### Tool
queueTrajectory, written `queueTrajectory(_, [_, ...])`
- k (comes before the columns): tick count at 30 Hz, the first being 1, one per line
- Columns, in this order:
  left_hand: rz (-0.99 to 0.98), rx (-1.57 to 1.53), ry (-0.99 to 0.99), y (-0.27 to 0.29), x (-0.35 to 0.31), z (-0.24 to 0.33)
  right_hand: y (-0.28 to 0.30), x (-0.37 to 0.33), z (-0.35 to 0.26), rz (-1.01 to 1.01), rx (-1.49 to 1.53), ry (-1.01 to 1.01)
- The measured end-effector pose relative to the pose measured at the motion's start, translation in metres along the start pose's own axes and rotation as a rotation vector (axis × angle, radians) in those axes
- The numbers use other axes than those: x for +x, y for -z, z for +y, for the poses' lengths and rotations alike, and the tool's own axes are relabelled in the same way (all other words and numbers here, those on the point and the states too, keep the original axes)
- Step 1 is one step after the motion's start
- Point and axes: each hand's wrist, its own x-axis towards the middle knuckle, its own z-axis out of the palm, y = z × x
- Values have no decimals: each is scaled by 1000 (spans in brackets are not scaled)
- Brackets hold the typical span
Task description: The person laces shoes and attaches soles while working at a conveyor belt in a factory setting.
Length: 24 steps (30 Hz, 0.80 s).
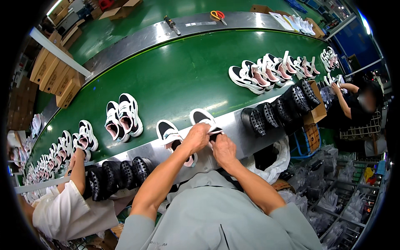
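Note:
Both hands are at a white-and-black sneaker (202,116), which points away from me at the near edge of the green belt. My left hand (197,138) has its fingers closed around the shoe's opening and upper. On the other side of the opening, my right hand (224,149) pinches the collar edge; its fingertips are partly hidden. A second sneaker (168,127), with a pink lining, lies just left of my left hand, its heel end partly behind my forearm. Farther left, a pair of matching sneakers (129,114) rests on the belt.
Black studded shoe-shaped forms line the metal ledge on the left (127,173) and right (266,116). More sneakers (266,73) stand at the right. A screwdriver (172,25) and scissors (218,16) lie on the far rail. Co-workers work at both sides, one reaching an arm (78,171) in.

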Motion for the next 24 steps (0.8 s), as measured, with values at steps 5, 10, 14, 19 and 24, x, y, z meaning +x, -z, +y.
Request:
queueTrajectory(5, [191,91,115,-15,-21,2,34,9,14,-118,249,14])
queueTrajectory(10, [239,-92,460,-47,-16,16,3,27,38,-221,142,-132])
queueTrajectory(14, [284,131,534,-55,-7,16,-16,42,34,-193,64,-196])
queueTrajectory(19, [356,221,387,-36,-63,52,-18,37,46,-187,75,-133])
queueTrajectory(24, [350,638,638,-14,-138,70,-18,38,42,-206,76,-87])
